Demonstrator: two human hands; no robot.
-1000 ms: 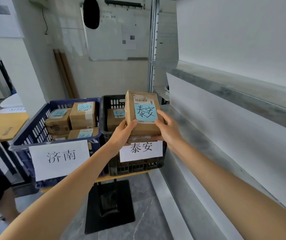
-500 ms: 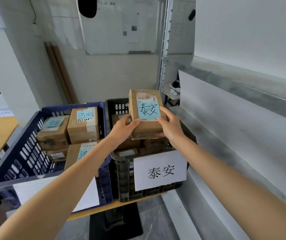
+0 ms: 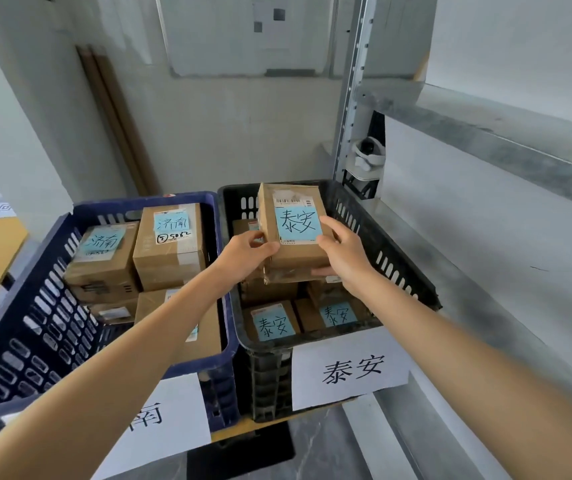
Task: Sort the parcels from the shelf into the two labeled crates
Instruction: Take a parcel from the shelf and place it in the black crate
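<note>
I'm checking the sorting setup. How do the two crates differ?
The left crate is blue; the right crate is black. The blue crate's sign is partly covered by an arm; the black crate's sign reads 泰安. Parcels in the blue crate carry 济南 notes, those in the black crate 泰安 notes. Both are slotted plastic, side by side, holding brown parcels.

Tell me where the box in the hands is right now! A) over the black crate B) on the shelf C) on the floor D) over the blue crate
A: both hands hold the box above the black crate, whose sign matches the box's blue label.
</note>
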